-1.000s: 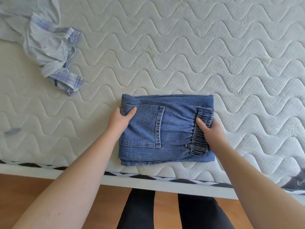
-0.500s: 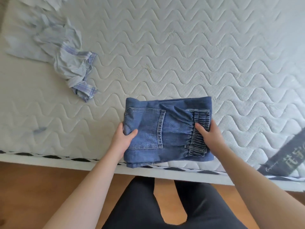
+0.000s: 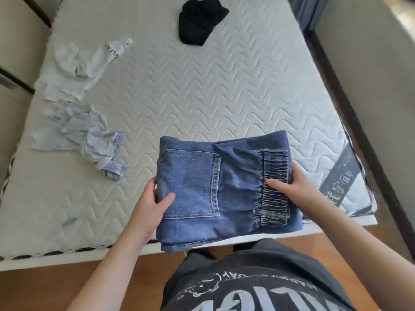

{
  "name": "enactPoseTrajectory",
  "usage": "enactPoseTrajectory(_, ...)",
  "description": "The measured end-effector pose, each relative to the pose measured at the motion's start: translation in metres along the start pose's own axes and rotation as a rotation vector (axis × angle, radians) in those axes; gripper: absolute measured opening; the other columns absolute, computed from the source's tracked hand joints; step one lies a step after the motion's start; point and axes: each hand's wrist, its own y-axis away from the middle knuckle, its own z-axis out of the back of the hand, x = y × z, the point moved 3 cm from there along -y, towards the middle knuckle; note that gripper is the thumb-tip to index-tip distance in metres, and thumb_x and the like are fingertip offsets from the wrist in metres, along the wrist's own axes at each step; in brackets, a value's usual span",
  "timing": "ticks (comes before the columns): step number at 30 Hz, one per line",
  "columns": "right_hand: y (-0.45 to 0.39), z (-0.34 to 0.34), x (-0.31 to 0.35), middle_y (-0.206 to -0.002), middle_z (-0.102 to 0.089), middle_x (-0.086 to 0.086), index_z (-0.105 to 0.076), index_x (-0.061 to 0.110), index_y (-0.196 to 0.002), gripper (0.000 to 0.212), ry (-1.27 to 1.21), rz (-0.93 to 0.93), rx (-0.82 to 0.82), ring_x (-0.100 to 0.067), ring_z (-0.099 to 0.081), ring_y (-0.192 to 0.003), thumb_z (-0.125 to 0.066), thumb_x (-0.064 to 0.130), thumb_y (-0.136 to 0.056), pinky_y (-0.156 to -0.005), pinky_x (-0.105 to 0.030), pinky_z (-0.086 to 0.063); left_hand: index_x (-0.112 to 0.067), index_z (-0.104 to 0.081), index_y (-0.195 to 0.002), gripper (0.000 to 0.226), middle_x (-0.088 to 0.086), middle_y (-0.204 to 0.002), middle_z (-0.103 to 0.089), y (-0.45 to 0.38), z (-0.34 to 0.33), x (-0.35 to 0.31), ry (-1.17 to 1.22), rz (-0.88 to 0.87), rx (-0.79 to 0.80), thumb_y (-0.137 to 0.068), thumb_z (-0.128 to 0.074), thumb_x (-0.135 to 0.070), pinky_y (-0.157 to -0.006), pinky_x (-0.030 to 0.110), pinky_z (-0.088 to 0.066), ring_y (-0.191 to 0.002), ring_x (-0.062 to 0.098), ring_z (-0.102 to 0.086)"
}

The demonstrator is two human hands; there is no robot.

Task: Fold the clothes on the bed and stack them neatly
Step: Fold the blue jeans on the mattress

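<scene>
Between left hand (image 3: 150, 204), right hand (image 3: 292, 187), folded jeans (image 3: 224, 187)

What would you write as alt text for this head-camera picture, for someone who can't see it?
Seen from above, a person's left hand and right hand grip the two sides of a folded pair of blue jeans at the near edge of a white quilted mattress. Farther off lie a crumpled pale blue shirt, a white garment and a black garment, all unfolded.

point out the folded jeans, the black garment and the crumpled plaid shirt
folded jeans (image 3: 193, 182), head view, on the back pocket
black garment (image 3: 199, 21), head view, middle of the dark heap at the far end of the bed
crumpled plaid shirt (image 3: 94, 142), head view, on the bunched pale blue cloth
</scene>
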Motion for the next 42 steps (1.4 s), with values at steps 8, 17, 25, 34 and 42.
enactPoseTrajectory(8,0.031,0.029,0.033,-0.105,-0.073,0.014,-0.055,0.036,-0.114,0.038,-0.051,0.113,-0.042,-0.007,-0.070,-0.096,-0.075,0.022,-0.085,-0.078,-0.028,-0.055,-0.047,-0.053,-0.122,0.058,-0.006,-0.109,-0.073,0.041,-0.029,-0.040,0.004,-0.156,-0.079,-0.067,-0.072,-0.047,-0.087,0.043,-0.054,-0.099,0.015,-0.071)
enactPoseTrajectory(17,0.101,0.020,0.045,-0.097,-0.075,0.007,-0.052,0.038,-0.113,0.040,-0.091,0.215,-0.194,-0.016,-0.074,-0.086,-0.078,0.030,-0.082,-0.073,-0.039,-0.061,-0.062,-0.052,-0.106,0.047,-0.011,-0.102,-0.074,0.083,-0.015,-0.059,0.058,-0.290,-0.071,-0.072,-0.072,-0.036,-0.073,0.031,-0.054,-0.090,0.011,-0.072)
enactPoseTrajectory(25,0.194,0.022,0.019,-0.102,-0.072,0.014,-0.051,0.050,-0.113,0.045,-0.072,0.195,-0.344,-0.007,-0.073,-0.085,-0.079,0.044,-0.078,-0.069,-0.030,-0.059,-0.050,-0.054,-0.118,0.049,-0.003,-0.106,-0.074,0.131,-0.012,-0.056,0.061,-0.326,0.136,-0.078,-0.072,-0.029,-0.067,0.027,-0.057,-0.093,0.018,-0.072)
enactPoseTrajectory(34,0.302,0.075,-0.025,-0.104,-0.073,0.016,-0.053,0.053,-0.113,0.043,-0.159,0.206,-0.423,-0.009,-0.073,-0.089,-0.077,0.035,-0.081,-0.069,-0.024,-0.059,-0.040,-0.053,-0.125,0.053,0.003,-0.106,-0.074,0.190,-0.081,-0.058,0.011,-0.351,0.302,-0.075,-0.071,-0.030,-0.077,0.041,-0.056,-0.094,0.023,-0.072)
enactPoseTrajectory(42,0.398,0.176,-0.100,-0.115,-0.070,0.012,-0.049,0.044,-0.129,0.059,-0.186,0.169,-0.572,-0.012,-0.070,-0.100,-0.078,0.043,-0.079,-0.092,-0.046,-0.055,-0.036,-0.053,-0.130,0.047,0.005,-0.106,-0.074,0.249,-0.217,-0.041,-0.049,-0.348,0.444,-0.092,-0.065,-0.010,-0.071,0.036,-0.057,-0.095,0.026,-0.072)
